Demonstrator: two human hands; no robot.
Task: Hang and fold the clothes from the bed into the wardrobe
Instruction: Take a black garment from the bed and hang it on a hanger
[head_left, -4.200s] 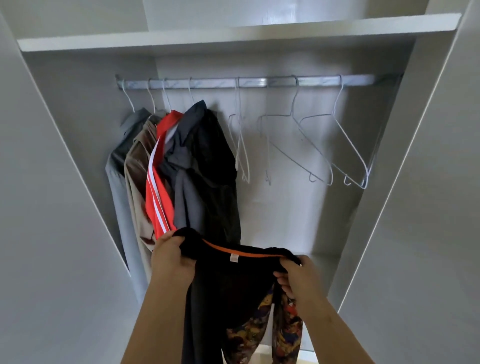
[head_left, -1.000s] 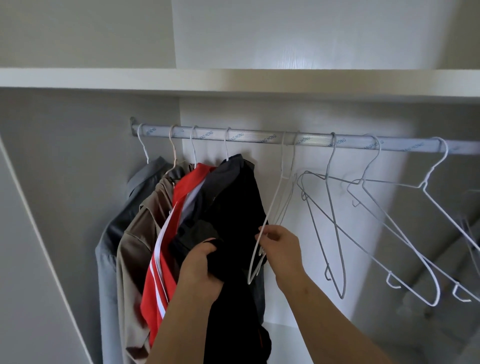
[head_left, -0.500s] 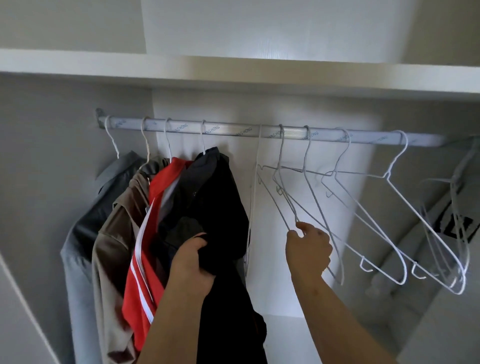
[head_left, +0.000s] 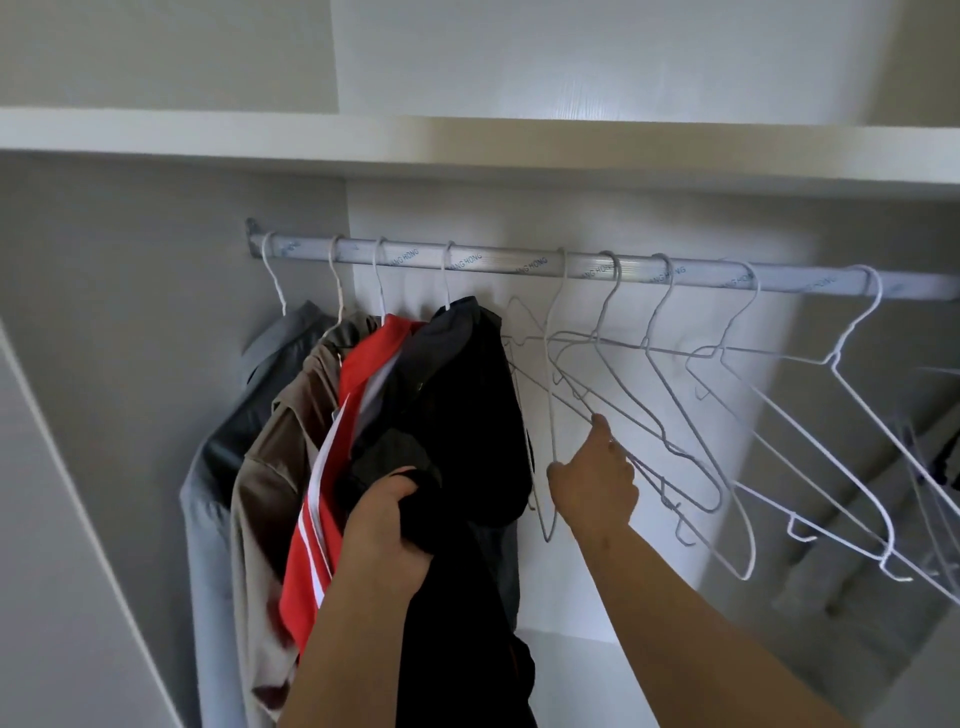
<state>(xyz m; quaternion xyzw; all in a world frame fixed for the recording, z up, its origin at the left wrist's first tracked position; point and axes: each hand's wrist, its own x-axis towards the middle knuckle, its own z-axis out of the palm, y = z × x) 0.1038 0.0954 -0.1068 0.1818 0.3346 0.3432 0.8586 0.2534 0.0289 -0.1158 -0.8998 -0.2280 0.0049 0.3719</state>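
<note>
Wardrobe rail (head_left: 519, 264): four hung garments at left (grey shirt (head_left: 228, 441), tan shirt (head_left: 275, 467), red-and-white jacket (head_left: 306, 551), dark top (head_left: 467, 384)), five empty white wire hangers (head_left: 645, 345) rightward; left hand (head_left: 384, 525) clutches one bunched black garment (head_left: 452, 613) before them; right hand (head_left: 592, 483) curled round one hanger's wire.

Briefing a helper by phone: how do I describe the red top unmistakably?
At the left end of the rail, four garments hang. The red top is third from left, between the tan shirt and dark jacket; only it has white stripes.
</note>
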